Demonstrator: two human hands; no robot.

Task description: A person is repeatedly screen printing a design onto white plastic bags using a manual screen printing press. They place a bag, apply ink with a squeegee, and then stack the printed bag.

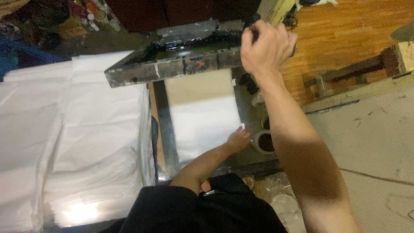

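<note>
My right hand (265, 45) is closed around the right corner of a dark, ink-stained screen frame (172, 67), which is tilted up off the bed. A black knob (252, 19) sticks out just above my fingers. Under the raised frame a white sheet (202, 116) lies flat on the narrow printing bed (163, 116). My left hand (238, 140) reaches across my body to the sheet's lower right corner, with its fingers curled on that edge. My dark clothing fills the bottom middle.
Piles of white sheets (99, 129) spread over the table to the left. A small round pot of dark ink (264, 142) stands just right of my left hand. Wooden floor (353, 30) and a grey concrete slab (371, 142) lie to the right, and clutter fills the top left.
</note>
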